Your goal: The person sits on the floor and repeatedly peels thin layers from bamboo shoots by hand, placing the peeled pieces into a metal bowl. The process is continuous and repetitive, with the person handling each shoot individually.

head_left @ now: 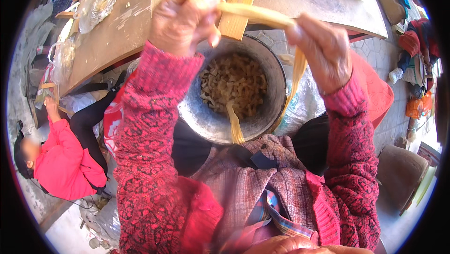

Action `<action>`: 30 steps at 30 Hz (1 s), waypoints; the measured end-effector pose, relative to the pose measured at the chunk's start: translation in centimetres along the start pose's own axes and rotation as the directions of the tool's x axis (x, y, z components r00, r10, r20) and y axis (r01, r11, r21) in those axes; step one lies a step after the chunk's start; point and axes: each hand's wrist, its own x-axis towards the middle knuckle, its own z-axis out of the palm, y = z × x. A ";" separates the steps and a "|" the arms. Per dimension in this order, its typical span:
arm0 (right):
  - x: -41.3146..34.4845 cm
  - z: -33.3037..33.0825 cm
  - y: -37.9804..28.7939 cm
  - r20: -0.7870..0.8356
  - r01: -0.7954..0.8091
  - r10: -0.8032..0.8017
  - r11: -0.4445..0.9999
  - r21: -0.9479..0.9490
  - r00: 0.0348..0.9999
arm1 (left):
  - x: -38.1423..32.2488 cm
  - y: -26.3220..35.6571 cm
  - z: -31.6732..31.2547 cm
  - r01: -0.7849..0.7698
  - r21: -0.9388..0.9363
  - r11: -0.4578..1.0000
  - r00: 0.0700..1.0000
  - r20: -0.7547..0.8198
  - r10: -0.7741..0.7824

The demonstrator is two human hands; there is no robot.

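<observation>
My left hand (184,21) is raised over the table edge, shut on a pale yellow fibrous strip (255,10) whose folded end sticks up past the fingers. The strip stretches across to my right hand (321,51), which pinches it. From there a tail hangs down along the bucket's right side. Below both hands stands a round metal bucket (190,116) between my knees. Chopped, curled yellowish-brown pieces (233,83) lie in its bottom. Another yellow strip (235,124) rests against the near inner wall, reaching the rim. Both hands are slightly blurred.
A wooden board (233,25) juts from the wooden table (299,0) over the bucket's far rim. Plastic bags (100,2) lie at the table's left. At left sits a person in a pink jacket (68,164). A brown container (400,176) stands at right.
</observation>
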 end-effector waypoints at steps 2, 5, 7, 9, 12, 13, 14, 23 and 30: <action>2.3 0.0 1.5 -0.098 0.099 -0.101 0.995 -0.033 0.990 | 1.7 0.9 0.0 -0.044 0.059 0.997 0.999 -0.025 0.046; 3.9 -0.4 2.5 -0.042 -0.042 0.038 0.996 -0.083 0.998 | 4.4 0.7 -0.6 0.059 -0.039 0.998 0.995 -0.079 -0.062; 4.1 0.3 4.6 -0.020 -0.065 0.063 0.994 -0.088 0.998 | 5.5 -0.6 -1.4 -0.091 0.000 0.996 0.993 0.070 0.091; 4.0 1.9 5.7 -0.023 -0.083 0.080 0.980 -0.179 0.997 | 6.7 -3.6 -2.6 -0.069 0.263 0.962 0.988 -0.119 0.103; 1.8 4.6 8.6 0.021 -0.078 0.087 0.957 -0.279 0.996 | 6.7 -6.2 -2.8 0.018 0.603 0.797 0.942 -0.278 0.188; 1.2 4.6 7.7 0.045 -0.102 0.118 0.958 -0.267 0.992 | 6.3 -6.3 -3.8 -0.002 0.746 0.666 0.913 -0.270 0.305; 0.5 4.0 7.0 0.082 -0.151 0.169 0.971 -0.188 0.982 | 5.5 -5.9 -4.7 0.069 0.637 0.767 0.930 -0.319 0.181; -3.2 2.4 0.6 -0.060 -0.138 0.181 0.890 0.435 0.982 | -5.2 -2.8 -2.2 0.515 0.623 0.589 0.778 -0.050 -0.626; -7.4 9.9 -4.3 0.026 0.203 -0.243 0.860 0.469 0.970 | -7.1 -8.6 0.7 0.842 0.035 0.539 0.505 0.303 -0.808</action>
